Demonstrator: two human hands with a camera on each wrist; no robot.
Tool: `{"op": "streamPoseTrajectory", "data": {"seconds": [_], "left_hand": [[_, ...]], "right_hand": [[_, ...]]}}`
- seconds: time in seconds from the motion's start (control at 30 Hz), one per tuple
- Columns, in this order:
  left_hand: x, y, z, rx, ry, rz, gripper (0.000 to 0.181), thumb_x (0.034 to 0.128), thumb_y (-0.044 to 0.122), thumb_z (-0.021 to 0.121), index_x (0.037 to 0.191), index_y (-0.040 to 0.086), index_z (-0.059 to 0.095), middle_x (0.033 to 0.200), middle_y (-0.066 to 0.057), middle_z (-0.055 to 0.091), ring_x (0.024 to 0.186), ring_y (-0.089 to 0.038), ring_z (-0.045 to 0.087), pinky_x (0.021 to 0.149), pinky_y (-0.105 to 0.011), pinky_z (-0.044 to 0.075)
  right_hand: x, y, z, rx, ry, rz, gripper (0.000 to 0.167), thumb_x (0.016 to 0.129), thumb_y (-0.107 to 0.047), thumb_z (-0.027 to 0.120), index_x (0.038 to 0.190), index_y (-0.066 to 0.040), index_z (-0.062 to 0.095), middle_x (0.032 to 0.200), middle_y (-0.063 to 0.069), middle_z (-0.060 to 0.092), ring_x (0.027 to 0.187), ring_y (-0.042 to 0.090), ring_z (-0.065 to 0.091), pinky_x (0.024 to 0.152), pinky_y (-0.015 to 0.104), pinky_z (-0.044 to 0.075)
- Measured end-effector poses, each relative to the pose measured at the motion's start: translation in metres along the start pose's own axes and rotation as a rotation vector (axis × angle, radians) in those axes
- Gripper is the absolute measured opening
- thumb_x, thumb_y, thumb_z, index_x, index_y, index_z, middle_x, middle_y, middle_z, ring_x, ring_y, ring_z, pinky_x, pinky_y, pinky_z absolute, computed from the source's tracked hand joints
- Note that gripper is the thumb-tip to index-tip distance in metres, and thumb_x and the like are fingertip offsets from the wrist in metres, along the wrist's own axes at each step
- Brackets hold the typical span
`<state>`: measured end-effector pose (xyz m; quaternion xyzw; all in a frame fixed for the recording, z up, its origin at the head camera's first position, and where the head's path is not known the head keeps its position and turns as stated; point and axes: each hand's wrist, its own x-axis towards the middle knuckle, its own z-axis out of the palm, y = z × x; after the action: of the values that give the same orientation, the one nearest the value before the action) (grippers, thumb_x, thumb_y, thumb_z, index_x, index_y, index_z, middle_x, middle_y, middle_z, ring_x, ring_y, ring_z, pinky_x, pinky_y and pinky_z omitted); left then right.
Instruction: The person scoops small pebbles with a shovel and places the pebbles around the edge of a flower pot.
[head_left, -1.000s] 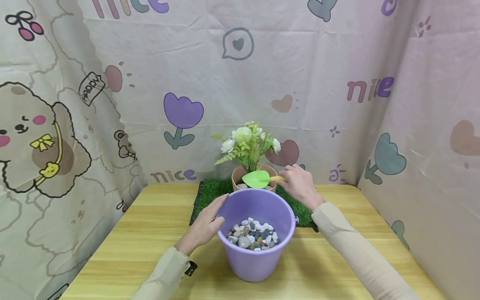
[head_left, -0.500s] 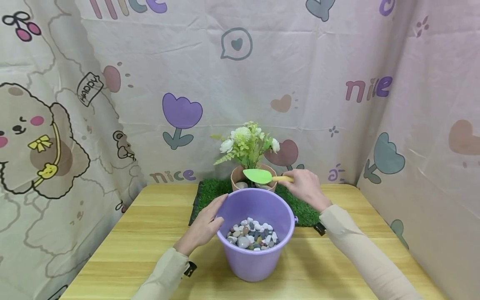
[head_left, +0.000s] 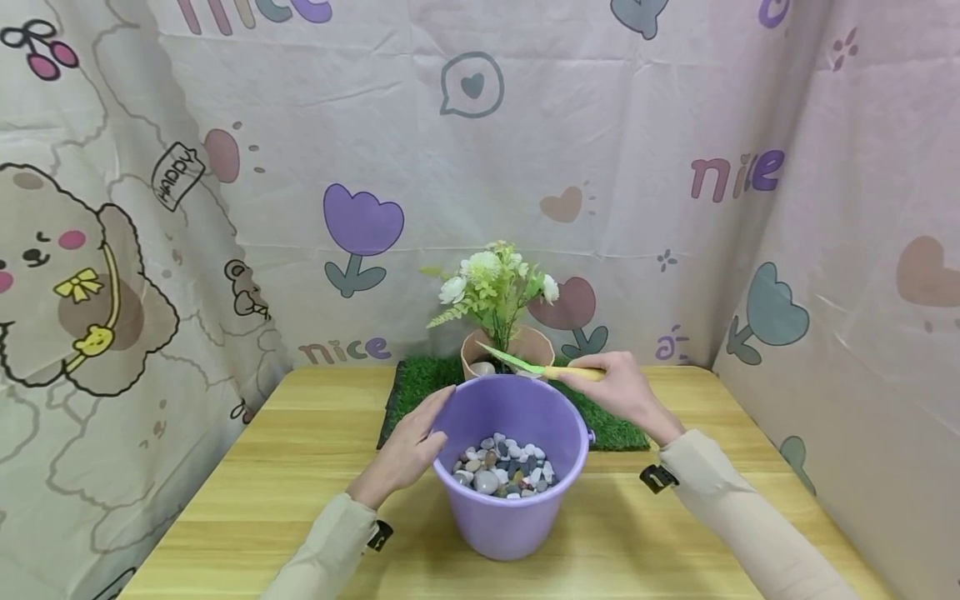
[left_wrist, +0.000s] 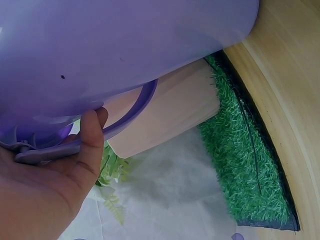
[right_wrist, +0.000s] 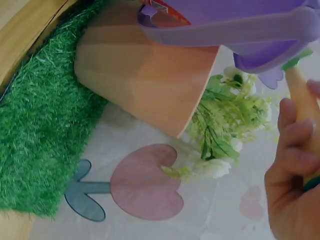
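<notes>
A purple bucket (head_left: 510,529) stands upright, with white, grey and brown pebbles (head_left: 513,468) inside. My left hand (head_left: 405,454) rests against its left side, fingers fairly straight along the rim; in the left wrist view, the fingertips touch the wall beside the bucket's handle (left_wrist: 135,111). My right hand (head_left: 618,387) grips the yellow handle of a small green trowel (head_left: 517,360). The trowel's blade is tilted, almost edge-on, over the peach flowerpot (head_left: 534,343) behind the bucket. White flowers with leaves (head_left: 491,279) rise from the pot, and stones show inside it.
Under the pot lies a green artificial turf mat (head_left: 431,383), on a wooden table (head_left: 300,467). A printed cloth (head_left: 480,167) hangs behind the table and at both sides. Each wrist wears a black strap.
My right hand has moved right and a little towards me. The trowel has turned from showing its broad face to almost edge-on. My left hand stays on the bucket.
</notes>
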<state>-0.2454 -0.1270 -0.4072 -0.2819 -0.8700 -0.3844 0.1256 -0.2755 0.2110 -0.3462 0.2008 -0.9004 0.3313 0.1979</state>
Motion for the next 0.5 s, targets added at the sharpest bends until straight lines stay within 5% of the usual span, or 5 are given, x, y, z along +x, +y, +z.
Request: {"op": "streamPoseTrajectory", "data": {"seconds": [0.13, 0.33, 0.5], "left_hand": [[0.0, 0.0, 0.0, 0.0, 0.002, -0.005, 0.067, 0.0871, 0.008, 0.048, 0.152, 0.009, 0.035, 0.155, -0.01, 0.04, 0.139, -0.03, 0.043, 0.111, -0.052, 0.038], [0.0, 0.001, 0.0, -0.013, 0.0, 0.001, 0.066, 0.0868, 0.009, 0.048, 0.152, 0.007, 0.036, 0.154, -0.01, 0.041, 0.138, -0.031, 0.044, 0.11, -0.052, 0.039], [-0.001, 0.0, 0.0, -0.003, 0.005, 0.007, 0.067, 0.0867, 0.009, 0.048, 0.152, 0.008, 0.035, 0.154, -0.01, 0.041, 0.137, -0.031, 0.044, 0.109, -0.053, 0.04]], "right_hand": [[-0.008, 0.001, -0.005, 0.102, -0.061, -0.012, 0.024, 0.079, -0.039, 0.079, 0.093, -0.02, 0.079, 0.078, -0.004, 0.073, 0.059, 0.011, 0.061, 0.052, 0.024, 0.051], [-0.016, 0.003, -0.012, 0.111, -0.183, -0.026, 0.027, 0.077, -0.042, 0.08, 0.093, -0.021, 0.079, 0.08, -0.007, 0.075, 0.058, 0.009, 0.062, 0.051, 0.023, 0.05], [-0.016, -0.005, -0.016, 0.005, -0.297, -0.171, 0.016, 0.079, -0.039, 0.079, 0.089, -0.027, 0.079, 0.076, -0.015, 0.068, 0.061, 0.004, 0.058, 0.054, 0.022, 0.05]]}}
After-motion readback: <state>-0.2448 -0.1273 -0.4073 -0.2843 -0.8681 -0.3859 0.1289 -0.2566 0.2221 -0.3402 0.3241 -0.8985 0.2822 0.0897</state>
